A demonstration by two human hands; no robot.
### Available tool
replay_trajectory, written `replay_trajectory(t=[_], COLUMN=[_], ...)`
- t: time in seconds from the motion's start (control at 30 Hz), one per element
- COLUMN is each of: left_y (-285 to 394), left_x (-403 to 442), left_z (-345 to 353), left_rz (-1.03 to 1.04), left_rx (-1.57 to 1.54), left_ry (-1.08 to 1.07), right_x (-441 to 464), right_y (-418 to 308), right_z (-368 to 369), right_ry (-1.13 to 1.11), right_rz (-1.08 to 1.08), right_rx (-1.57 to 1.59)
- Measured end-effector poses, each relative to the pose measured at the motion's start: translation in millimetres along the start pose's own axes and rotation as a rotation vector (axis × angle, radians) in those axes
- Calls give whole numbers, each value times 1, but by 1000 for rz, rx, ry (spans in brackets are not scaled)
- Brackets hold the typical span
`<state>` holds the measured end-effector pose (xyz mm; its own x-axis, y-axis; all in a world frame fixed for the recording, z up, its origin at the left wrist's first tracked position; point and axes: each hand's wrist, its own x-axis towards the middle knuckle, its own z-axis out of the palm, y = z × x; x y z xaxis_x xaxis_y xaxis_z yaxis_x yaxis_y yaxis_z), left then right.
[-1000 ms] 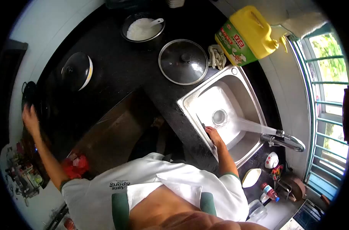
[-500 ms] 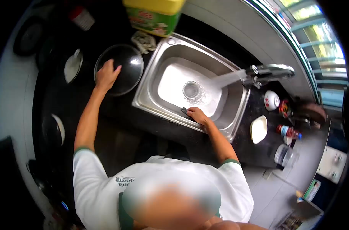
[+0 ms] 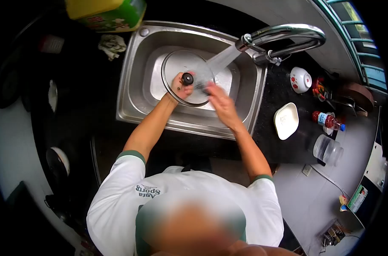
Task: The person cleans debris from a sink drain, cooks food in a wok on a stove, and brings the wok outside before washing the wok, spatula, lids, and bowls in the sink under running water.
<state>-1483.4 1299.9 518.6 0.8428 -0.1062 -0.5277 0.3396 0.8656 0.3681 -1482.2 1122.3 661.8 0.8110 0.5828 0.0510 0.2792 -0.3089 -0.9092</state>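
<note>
A round glass lid (image 3: 194, 100) with a metal rim and a dark knob (image 3: 187, 78) is over the sink, under the running water. My left hand (image 3: 181, 88) is closed at the lid's knob, its fingers showing by the dark centre. My right hand (image 3: 220, 102) is at the lid's right side, blurred by motion. A dark grey scrubber (image 3: 202, 87) is at its fingertips, pressed on or close to the glass. Both hands are within the stainless steel sink (image 3: 130, 77).
A curved chrome tap (image 3: 287, 30) pours water from the right rear. Right of the sink are a flowered bowl (image 3: 301, 80), a white dish (image 3: 286, 121), a red bottle (image 3: 326, 120) and a clear jar (image 3: 328, 150). A crumpled cloth (image 3: 112, 46) and a yellow-green jug (image 3: 106, 15) stand left.
My left hand has lifted the glass lid from the counter left of the sink and brought it right, into the water stream. My right hand has moved up from the sink's front edge to the lid.
</note>
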Motion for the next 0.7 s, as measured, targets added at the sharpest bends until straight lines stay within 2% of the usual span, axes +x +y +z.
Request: replay_trajectory(t=[0.03,0.07,0.1,0.13,0.17,0.2,0.23,0.3,0.33,0.37,0.4,0.43,0.47,0.53,0.57,0.63,0.67,0.7], left_y=[-9,-18,-17,-21,-26,-35,-48,-37,-33,-31,-32,-36,-39,-25,-25,-30,-35,-49], left_x=[10,19,2,-9,-11,2,5,13,19,23,24,22,23,14,16,25,28,37], left_z=[-5,-8,19,54,77,23,31,17,20,25,28,32,38,24,20,7,1,-2], left_rz=[47,101,-131,-161,-187,-449,-207,-249,-243,-147,-56,-62,-86,-327,-327,-470,-535,-539], left_rx=[133,263,-73,-169,-267,-230,-97,-228,-232,-207,-180,-183,-239,-222,-220,-142,-180,-179], left_ry=[-58,-110,-51,86,227,-285,122,51,49,245,444,450,442,204,214,85,-59,-57], right_x=[5,16,29,50,79,90,83,73,65,32,21,18,19,35,42,58,67,75], right_y=[9,14,21,54,99,126,133,142,124,125,99,77,83,106,114,128,133,139], right_z=[10,27,38,37,37,38,31,8,1,10,18,24,18,1,-1,-3,9,29], right_ry=[-150,-182,-213,-212,-98,14,10,-266,-557,-328,-287,-243,-241,-272,-272,-93,-87,-37], right_rz=[-97,-185,-274,-271,-314,-354,-346,-102,197,-122,-188,-248,-248,-265,-264,-160,-158,-73], right_rx=[1,-43,-84,-84,-258,-428,-417,-553,-426,-230,-99,33,33,-347,-337,-549,-544,-320])
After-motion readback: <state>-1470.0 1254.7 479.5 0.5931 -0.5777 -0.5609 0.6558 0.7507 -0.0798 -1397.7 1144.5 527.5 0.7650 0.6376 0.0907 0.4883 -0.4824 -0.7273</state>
